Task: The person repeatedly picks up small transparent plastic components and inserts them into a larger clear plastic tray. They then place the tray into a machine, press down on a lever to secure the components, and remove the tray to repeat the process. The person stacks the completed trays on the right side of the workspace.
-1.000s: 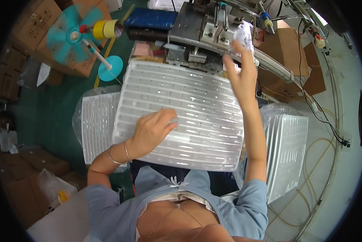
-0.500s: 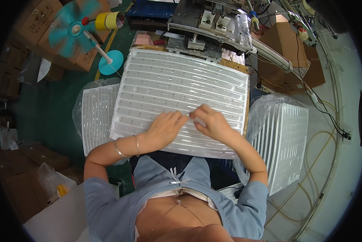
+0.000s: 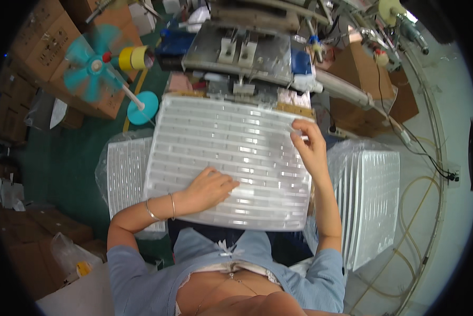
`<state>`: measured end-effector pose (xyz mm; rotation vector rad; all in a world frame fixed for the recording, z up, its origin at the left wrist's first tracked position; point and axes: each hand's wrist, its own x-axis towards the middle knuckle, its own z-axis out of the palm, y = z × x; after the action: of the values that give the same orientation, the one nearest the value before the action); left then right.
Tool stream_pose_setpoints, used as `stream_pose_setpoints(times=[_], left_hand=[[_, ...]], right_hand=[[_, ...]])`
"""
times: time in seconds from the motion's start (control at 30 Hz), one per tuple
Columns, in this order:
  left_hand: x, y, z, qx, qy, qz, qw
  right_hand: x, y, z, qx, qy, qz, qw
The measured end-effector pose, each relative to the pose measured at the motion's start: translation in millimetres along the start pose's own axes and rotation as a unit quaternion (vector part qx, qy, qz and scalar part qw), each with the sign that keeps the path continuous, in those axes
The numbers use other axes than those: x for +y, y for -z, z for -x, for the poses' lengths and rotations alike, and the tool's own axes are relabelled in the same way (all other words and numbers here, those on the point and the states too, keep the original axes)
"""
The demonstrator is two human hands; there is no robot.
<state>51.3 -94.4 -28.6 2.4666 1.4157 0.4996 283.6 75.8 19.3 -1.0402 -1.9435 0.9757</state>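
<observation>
White tray: pressed flat near its front edge by left hand, open; far right corner pinched by right hand.

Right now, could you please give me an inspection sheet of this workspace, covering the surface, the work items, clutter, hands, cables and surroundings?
Surface: ridged white plastic tray lies across the person's lap.
Job's things: small clear parts sit in the tray's rows; tray stack in a clear bag on the right, bagged trays on the left.
Clutter: yellow tape roll, cardboard boxes.
Grippers: left hand flat on the tray; right hand at its far right edge.
Cables: yellowish hose looped on the floor.
Surroundings: metal press machine, teal fan.
</observation>
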Motion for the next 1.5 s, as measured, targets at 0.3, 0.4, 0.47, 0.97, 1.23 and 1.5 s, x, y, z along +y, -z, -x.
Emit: stream_pose_setpoints(times=[0.3, 0.4, 0.47, 0.97, 1.23, 1.5], left_hand=[[-65.4, 111.7, -152.1, 0.438, 0.101, -0.154, 0.880], [-104.7, 122.8, -201.5, 0.428, 0.128, -0.267, 0.854], [-107.3, 121.1, -220.9, 0.389, 0.142, -0.287, 0.864], [-69.6, 91.8, -61.2, 0.351, 0.234, 0.357, 0.833], [-38.7, 69.0, -31.9, 0.328, 0.201, 0.405, 0.829], [-14.1, 77.7, -11.7, 0.292, 0.221, 0.566, 0.739]], right_hand=[[-11.0, 13.0, -48.4, 0.092, 0.018, -0.107, 0.990], [-21.8, 7.6, -78.3, 0.132, 0.076, -0.036, 0.988], [-24.0, 2.4, -100.0, 0.167, 0.141, 0.026, 0.976], [-36.0, -56.8, -202.0, 0.258, 0.266, 0.322, 0.871], [-13.6, -24.3, -143.9, 0.181, 0.191, 0.150, 0.953], [-3.9, -10.4, 51.6, -0.089, 0.139, 0.208, 0.964]])
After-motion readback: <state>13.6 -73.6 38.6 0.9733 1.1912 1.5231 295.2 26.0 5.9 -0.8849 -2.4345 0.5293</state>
